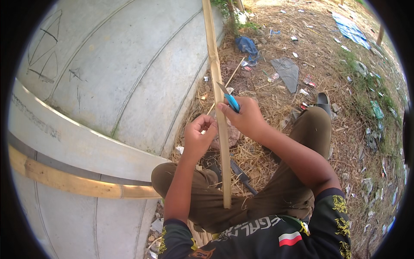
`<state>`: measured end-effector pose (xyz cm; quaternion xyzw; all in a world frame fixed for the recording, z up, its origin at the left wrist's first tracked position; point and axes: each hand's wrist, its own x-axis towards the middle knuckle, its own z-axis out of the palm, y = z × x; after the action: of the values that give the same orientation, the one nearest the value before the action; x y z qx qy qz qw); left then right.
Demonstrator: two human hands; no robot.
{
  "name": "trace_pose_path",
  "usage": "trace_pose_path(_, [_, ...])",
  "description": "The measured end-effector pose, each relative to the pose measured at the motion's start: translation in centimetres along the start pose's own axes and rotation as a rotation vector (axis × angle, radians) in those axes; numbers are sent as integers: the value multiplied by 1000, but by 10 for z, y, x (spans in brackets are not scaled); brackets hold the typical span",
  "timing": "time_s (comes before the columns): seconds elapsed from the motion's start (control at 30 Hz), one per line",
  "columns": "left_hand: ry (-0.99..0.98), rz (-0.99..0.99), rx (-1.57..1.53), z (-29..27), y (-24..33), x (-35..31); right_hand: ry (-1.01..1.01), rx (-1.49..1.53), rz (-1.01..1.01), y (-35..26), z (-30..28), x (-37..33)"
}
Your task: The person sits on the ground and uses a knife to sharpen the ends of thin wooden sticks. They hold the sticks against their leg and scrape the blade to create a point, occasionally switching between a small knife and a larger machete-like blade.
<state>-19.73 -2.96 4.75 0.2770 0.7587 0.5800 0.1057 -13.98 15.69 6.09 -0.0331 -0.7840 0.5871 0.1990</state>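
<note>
A long split bamboo strip [224, 166] runs from my lap up past the top of the view. My right hand [249, 118] is closed around a blue-handled utility knife [232, 102]. Its blade points up and to the left, against or just over the strip, and my right thumb rests at the strip's edge. Just left of the bamboo is my left hand [199, 137], its fingers curled into a pinch beside the strip. Whatever those fingers hold, if anything, is too small to make out.
Between my legs lies a dark, blade-like tool [239, 172]. A concrete panel wall [129, 64] stands to the left, with a bamboo pole [82, 179] along it. Dry straw and litter cover the ground, including a blue plastic bag [247, 46] and a grey flat piece [285, 72].
</note>
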Motion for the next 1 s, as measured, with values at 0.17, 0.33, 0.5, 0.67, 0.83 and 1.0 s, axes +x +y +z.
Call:
trace_pose_path(0.17, [5, 64, -209, -1, -10, 2, -1, -16, -7, -3, 0, 0])
trace_pose_path(0.33, [79, 102, -220, 6, -6, 2, 5, -22, -20, -4, -1, -1])
trace_pose_path(0.5, [71, 79, -164, 7, -1, 0, -7, -25, -17, -7, -4, -2])
trace_pose_path(0.67, [73, 41, -206, 7, 2, -2, -11, 13, 6, -13, -5, -5])
trace_pose_path(0.83, [51, -4, -216, 9, -3, -2, -13, -18, -61, -11, -4, -4])
trace_pose_path(1.0, [12, -36, -276, 11, -5, 0, -28, -5, -31, -10, -5, -4])
